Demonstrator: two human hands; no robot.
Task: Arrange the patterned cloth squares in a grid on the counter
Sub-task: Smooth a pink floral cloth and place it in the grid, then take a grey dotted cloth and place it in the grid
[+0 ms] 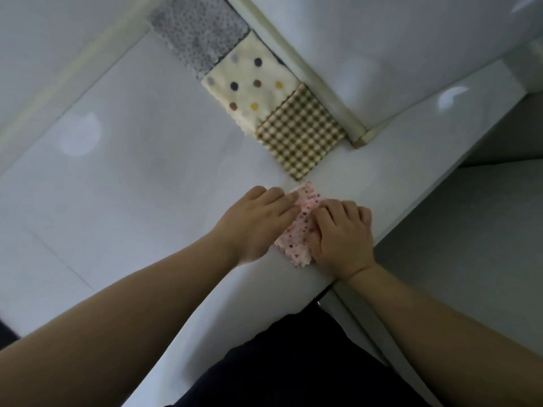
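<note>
Centre frame, nearest: pink spotted square (304, 227) on desk (147, 157), held under both hands. Left hand (258, 218) flat, fingers straight on cloth; right hand (343, 233) curled over it, pinch or press not determinable. Beyond, toward upper centre: checked square (299, 130), polka-dot square (252, 89), grey dotted square (199, 33), in one row, edges meeting. Judged: placing fourth square. Next: square up beside checked square, smooth flat.

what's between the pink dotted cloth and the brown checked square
Only a narrow strip of bare white counter, seen in the head view. The pink dotted cloth nearly reaches the brown checked square, corner to corner.
</note>
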